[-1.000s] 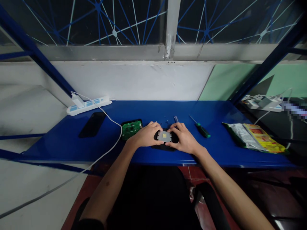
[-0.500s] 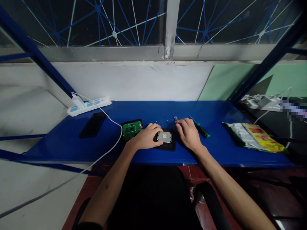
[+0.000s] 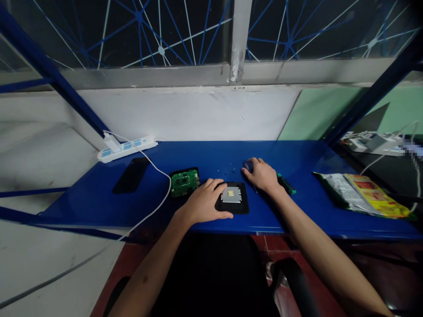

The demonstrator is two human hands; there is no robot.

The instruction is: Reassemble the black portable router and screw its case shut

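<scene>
In the head view, a black case cover (image 3: 243,208) lies near the table's front edge, a silver metal plate (image 3: 235,199) with a pale yellow square set on it. My left hand (image 3: 206,201) is open at the cover's left side, fingertips at its upper edge and thumb below. My right hand (image 3: 262,177) is closed around a small screwdriver with a clear bluish handle (image 3: 247,167); its thin shaft shows below the palm. A green circuit board (image 3: 183,183) sits in a black case left of my left hand. Several tiny screws (image 3: 233,170) lie behind the cover.
A green-and-black screwdriver (image 3: 287,184) lies partly hidden beyond my right wrist. To the left are a dark phone (image 3: 131,175), a white power strip (image 3: 128,149) and a white cable (image 3: 155,167) crossing the table. A silver-yellow packet (image 3: 363,193) rests at the right.
My right hand has closed around the clear-handled screwdriver. My left hand has loosened from the metal plate, its thumb now lower and off it. The view has shifted slightly.
</scene>
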